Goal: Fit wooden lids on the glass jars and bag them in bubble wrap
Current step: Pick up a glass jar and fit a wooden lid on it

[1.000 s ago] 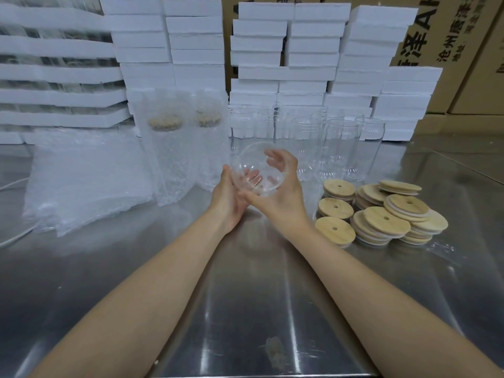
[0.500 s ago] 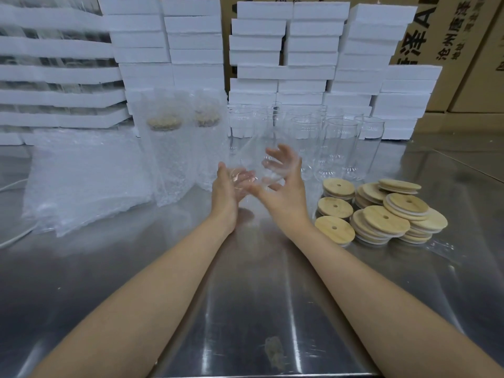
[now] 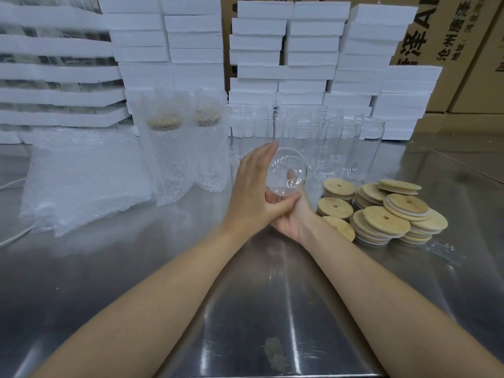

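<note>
You hold one clear glass jar [image 3: 286, 166] tipped on its side, up off the steel counter [image 3: 245, 309], just left of the pile of round pale wooden lids [image 3: 386, 218], each with a small centre hole. Your right hand [image 3: 293, 219] cups the jar from below, and its fingers show through the glass, curled round the far wall. Your left hand [image 3: 252, 192] lies flat against the jar's left side, fingers straight and together, thumb reaching across beneath it. One circular end faces you. Whether it is the mouth or the base I cannot tell.

The jar has no lid on it, so the step in hand looks like the start of a new jar, with capping and bagging both ahead. Behind the lid pile stands a row of empty lidless glass jars [image 3: 341, 148]. Well left of the pile stand two upright jars already lidded and bagged [image 3: 169, 159], and further left lies a heap of flat clear bubble-wrap bags [image 3: 81, 181].

For the next move, free your right hand, which is nearest the lid pile. Let your left hand take the jar's weight first and bring the mouth up. Then lift a single lid from the top of a stack. The stacks lean and overlap, so a careless pull could drag several down. Seat the lid square on the rim before pressing. Glass is slippery, so keep a firm wrap on it.
</note>
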The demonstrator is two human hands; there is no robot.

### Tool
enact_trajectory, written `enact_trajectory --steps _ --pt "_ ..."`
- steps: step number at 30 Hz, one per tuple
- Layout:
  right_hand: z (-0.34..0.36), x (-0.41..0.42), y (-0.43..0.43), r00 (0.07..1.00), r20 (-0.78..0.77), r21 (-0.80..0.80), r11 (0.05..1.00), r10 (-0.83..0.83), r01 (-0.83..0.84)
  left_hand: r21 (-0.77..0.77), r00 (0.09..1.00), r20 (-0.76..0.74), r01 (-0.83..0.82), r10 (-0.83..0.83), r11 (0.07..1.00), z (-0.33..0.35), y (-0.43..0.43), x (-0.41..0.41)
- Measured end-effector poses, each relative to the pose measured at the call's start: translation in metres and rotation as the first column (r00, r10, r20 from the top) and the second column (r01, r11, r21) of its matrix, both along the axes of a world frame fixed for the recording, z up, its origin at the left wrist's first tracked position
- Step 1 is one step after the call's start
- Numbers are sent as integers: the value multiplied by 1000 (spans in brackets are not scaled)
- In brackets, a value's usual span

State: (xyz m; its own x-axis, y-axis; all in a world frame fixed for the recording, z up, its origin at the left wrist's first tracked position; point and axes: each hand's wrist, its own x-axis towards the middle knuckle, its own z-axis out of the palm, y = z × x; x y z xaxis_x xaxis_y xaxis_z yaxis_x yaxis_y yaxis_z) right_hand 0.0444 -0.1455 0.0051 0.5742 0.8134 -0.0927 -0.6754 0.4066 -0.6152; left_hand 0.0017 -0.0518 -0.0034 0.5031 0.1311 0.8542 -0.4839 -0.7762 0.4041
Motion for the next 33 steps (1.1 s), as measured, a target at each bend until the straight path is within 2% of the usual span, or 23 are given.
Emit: enact_trajectory --steps 3,7,10,14,16,17,19,21,22,23,25,29,31,33 --pt "1 2 0 1000 0 14 999 31 -31 6 999 38 -19 19 1000 0 -1 2" --pt "-3 4 5 997 -29 102 992 -67 70 -37 999 38 -31 32 999 -3 -3 1" --pt "-1 6 5 986 70 106 984 -154 146 -132 999 34 23 -19 991 -1 -4 -2" --pt "5 8 7 932 85 125 931 -353 342 -307 993 -33 100 -116 946 2 -4 -4" --pt "6 9 7 853 168 160 867 -494 471 -370 986 -86 99 -140 924 2 -1 -4" --pt "7 9 4 783 262 181 826 -564 534 -383 983 -119 85 -140 920 1 1 -4" --pt "9 6 -1 576 537 182 752 -616 634 -403 968 -200 60 -152 913 -1 3 -1" --pt "8 4 -4 333 774 165 680 -538 714 -424 940 -287 47 -183 905 -4 5 2" --pt "7 3 -3 249 840 158 656 -482 738 -431 927 -322 36 -191 902 -6 6 4" --pt "6 2 -1 202 881 144 649 -428 747 -441 917 -348 22 -194 897 -7 7 5" --pt "5 -2 3 149 930 112 648 -335 753 -482 912 -364 -10 -191 876 -9 10 8" --pt "12 0 0 128 971 39 655 -204 754 -593 914 -363 -74 -184 802 -8 14 11" --pt "19 7 -9 32 998 1 593 -46 805 -619 902 -385 -95 -196 779 -8 14 11" --pt "23 14 -18 -54 982 -37 469 180 883 -624 900 -389 -101 -195 775 -8 16 12"
